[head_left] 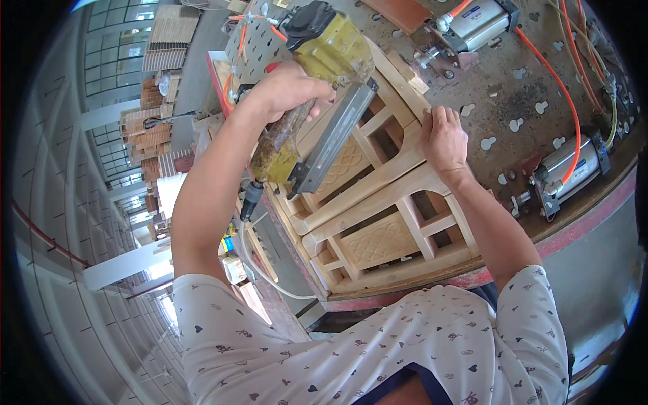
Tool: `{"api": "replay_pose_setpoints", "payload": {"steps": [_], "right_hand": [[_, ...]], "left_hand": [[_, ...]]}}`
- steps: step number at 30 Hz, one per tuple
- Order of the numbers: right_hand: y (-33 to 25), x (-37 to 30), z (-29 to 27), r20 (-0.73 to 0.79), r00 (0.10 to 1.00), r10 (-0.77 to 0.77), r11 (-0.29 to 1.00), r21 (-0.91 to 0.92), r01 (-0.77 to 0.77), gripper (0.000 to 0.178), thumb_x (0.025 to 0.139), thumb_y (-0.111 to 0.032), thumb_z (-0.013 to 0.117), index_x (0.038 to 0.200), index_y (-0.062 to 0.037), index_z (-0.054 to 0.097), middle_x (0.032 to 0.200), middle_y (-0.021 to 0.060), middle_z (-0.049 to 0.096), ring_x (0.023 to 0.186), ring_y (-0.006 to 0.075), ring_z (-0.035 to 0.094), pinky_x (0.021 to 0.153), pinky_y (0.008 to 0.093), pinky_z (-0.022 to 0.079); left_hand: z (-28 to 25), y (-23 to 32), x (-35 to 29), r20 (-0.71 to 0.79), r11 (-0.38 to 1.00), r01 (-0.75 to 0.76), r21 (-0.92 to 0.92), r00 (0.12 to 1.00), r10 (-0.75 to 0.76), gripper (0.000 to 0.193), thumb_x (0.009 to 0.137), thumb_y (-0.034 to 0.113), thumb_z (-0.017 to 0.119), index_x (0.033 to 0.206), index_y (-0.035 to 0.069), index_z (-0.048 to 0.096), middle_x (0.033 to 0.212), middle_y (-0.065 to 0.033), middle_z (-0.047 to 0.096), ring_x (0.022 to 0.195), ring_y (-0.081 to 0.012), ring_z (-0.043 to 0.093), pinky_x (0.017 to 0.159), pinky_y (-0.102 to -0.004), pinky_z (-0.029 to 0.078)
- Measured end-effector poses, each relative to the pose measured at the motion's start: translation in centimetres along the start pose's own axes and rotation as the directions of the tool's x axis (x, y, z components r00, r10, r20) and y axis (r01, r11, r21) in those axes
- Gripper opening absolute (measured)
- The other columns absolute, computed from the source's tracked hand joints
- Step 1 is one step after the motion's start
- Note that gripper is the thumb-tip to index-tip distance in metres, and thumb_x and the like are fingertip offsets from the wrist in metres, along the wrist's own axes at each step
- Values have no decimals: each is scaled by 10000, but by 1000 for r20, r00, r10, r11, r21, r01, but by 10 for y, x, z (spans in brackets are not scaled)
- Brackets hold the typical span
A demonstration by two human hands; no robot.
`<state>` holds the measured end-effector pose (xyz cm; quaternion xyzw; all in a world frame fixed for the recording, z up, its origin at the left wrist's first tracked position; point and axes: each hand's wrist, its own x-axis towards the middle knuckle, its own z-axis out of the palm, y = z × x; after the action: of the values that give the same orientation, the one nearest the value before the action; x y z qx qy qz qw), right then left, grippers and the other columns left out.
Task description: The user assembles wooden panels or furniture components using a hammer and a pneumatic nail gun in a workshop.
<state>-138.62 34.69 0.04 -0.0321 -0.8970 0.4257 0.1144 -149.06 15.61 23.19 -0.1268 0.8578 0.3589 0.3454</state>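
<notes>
My left hand (290, 91) is wrapped round the handle of a worn yellow pneumatic nail gun (337, 54). The gun hangs tilted above two light wooden frames, its long grey magazine crossing over the far one. The near wooden frame (388, 189) has an arched rail, crossbars and a carved panel. Beside it, the far wooden frame (395, 158) is of similar make and partly hidden by the gun. My right hand (445, 138) is closed, its bent fingers at the right end of the far frame; the fingertips are partly hidden.
Two silver air cylinders (476, 27) (570, 172) sit on the slotted metal table (499, 115) to the right, fed by orange hoses (563, 88). A small wood block (408, 73) lies beyond the frames. A white hose (260, 273) hangs at the left edge. Stacked boards (169, 37) stand further off.
</notes>
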Motion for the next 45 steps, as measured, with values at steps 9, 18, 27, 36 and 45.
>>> {"api": "replay_pose_setpoints", "payload": {"steps": [9,18,27,36,45], "right_hand": [[3,0,1,-38,999,-23,1000,10,24,132,930,-180,563,887,-57,538,861,126,613,776,321,587,605,421,505],[3,0,-7,-104,987,-121,989,79,129,113,920,-160,577,889,-52,572,899,122,617,776,308,569,601,408,494],[-46,-29,-53,536,841,71,907,316,-278,273,956,-267,567,883,-13,637,716,129,622,597,250,548,579,389,461],[-24,-38,-38,730,677,92,900,229,-370,554,996,-442,395,798,10,648,711,209,653,651,417,606,639,475,493],[-24,-52,-35,691,723,-7,924,281,-259,475,1005,-365,436,822,22,642,709,190,650,644,384,610,624,457,486]], "left_hand": [[22,-1,-19,77,997,-18,72,997,12,138,773,64,675,879,-18,639,734,-83,626,506,-145,528,467,-264,455],[38,-34,-37,-12,920,71,-386,997,-82,172,813,75,665,922,-47,613,780,-169,638,526,-166,558,455,-272,467],[68,-90,-48,-52,488,61,-871,975,-215,231,866,96,626,1029,-46,548,950,-276,638,586,-167,563,508,-250,465],[99,-87,-60,-157,457,-22,-889,953,-259,233,875,86,606,1056,-42,538,1019,-305,632,594,-155,556,501,-238,456],[91,-86,-64,-124,476,31,-879,949,-290,198,832,89,636,970,-49,603,832,-214,655,562,-172,557,517,-288,482]]}}
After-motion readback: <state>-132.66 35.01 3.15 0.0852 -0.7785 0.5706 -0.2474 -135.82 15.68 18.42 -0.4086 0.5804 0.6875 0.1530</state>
